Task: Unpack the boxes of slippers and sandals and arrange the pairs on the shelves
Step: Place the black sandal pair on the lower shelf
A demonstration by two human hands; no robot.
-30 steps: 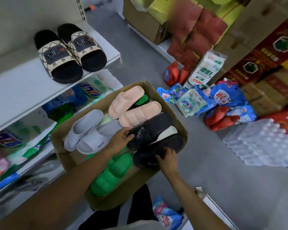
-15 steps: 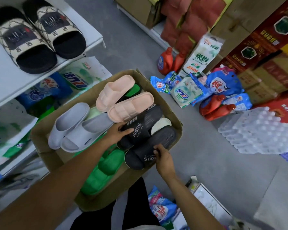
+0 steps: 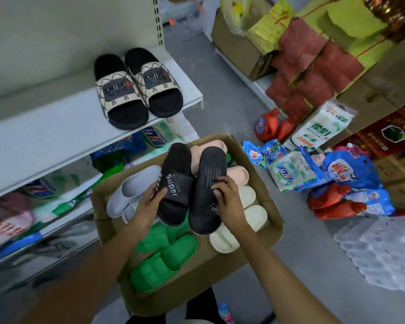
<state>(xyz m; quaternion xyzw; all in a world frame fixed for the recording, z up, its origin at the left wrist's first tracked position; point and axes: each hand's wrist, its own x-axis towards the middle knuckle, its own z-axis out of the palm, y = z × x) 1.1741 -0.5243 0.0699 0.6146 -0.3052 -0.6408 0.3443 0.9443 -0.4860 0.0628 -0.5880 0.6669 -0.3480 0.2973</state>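
Note:
A cardboard box on the floor holds grey slippers, green slippers, cream slippers and pink slippers. Above the box I hold a pair of black "Super" slippers side by side. My left hand grips the left black slipper by its strap. My right hand grips the right black slipper. A patterned black-and-beige pair stands on the white shelf up left.
Lower shelves on the left hold detergent bags. Blue and green bags, red bottles and a tissue pack litter the grey floor right of the box. Cartons and a wrapped bottle pack stand beyond.
Both hands have lifted the black slipper pair out of the box and brought it up above the pink ones. Cream slippers that lay underneath now show.

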